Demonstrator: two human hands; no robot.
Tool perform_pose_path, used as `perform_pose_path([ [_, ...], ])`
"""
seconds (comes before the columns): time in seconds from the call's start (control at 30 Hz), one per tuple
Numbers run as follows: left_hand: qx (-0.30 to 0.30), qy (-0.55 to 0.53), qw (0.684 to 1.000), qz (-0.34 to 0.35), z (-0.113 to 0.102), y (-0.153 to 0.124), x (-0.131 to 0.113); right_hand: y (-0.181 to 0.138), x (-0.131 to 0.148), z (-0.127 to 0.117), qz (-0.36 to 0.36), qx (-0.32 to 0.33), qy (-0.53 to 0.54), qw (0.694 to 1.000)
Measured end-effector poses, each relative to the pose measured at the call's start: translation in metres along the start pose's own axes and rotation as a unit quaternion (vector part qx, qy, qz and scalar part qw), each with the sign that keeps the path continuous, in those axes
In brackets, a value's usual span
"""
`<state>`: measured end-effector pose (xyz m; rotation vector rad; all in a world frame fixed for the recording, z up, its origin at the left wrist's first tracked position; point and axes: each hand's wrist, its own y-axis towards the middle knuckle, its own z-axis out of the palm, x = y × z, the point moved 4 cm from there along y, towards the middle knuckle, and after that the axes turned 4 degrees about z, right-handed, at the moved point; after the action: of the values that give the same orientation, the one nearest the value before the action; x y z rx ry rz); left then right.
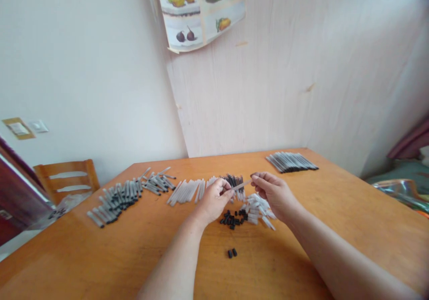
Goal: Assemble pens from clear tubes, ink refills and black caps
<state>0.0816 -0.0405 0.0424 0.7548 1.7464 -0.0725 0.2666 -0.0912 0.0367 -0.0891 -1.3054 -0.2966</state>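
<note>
Both my hands meet over the middle of an orange wooden table (351, 210). My left hand (214, 198) pinches one end of a thin clear pen tube (241, 185), and my right hand (273, 192) pinches the other end, holding it level above the parts. Under the hands lie small black caps (233, 219) and short white pieces (258, 208). A row of clear tubes (187, 191) lies just left of my left hand. Behind the held tube sits a small bunch of dark-tipped tubes (234, 180).
Several grey and black assembled pens (120, 197) are spread at the table's left. A neat stack of dark refills (291, 161) lies at the far right by the wall. Two loose black caps (232, 252) sit nearer me. A wooden chair (67, 177) stands at the left.
</note>
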Motion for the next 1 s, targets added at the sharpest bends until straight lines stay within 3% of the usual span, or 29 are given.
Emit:
perform_pose_path([
  [0.1, -0.034, -0.104, 0.994, -0.026, -0.003, 0.000, -0.001, 0.000, 0.000, -0.001, 0.009, 0.001, 0.030, 1.000],
  [0.33, -0.089, -0.317, 0.943, -0.050, -0.010, 0.002, -0.003, -0.003, -0.003, 0.005, 0.016, 0.033, 0.007, 0.999],
  [0.57, -0.102, -0.367, 0.923, -0.053, -0.011, 0.001, -0.002, -0.005, -0.007, 0.008, 0.035, 0.060, -0.073, 0.995],
  [0.77, -0.156, -0.370, 0.913, -0.074, -0.021, 0.003, 0.002, 0.004, -0.005, -0.005, 0.000, -0.016, -0.170, 0.985],
  [0.9, -0.202, -0.351, 0.911, -0.083, -0.029, 0.003, 0.006, 0.011, -0.012, -0.013, -0.035, -0.040, -0.288, 0.956],
  [1.0, -0.222, -0.344, 0.907, -0.101, -0.031, 0.003, 0.011, 0.012, -0.013, -0.015, -0.064, -0.046, -0.409, 0.909],
])
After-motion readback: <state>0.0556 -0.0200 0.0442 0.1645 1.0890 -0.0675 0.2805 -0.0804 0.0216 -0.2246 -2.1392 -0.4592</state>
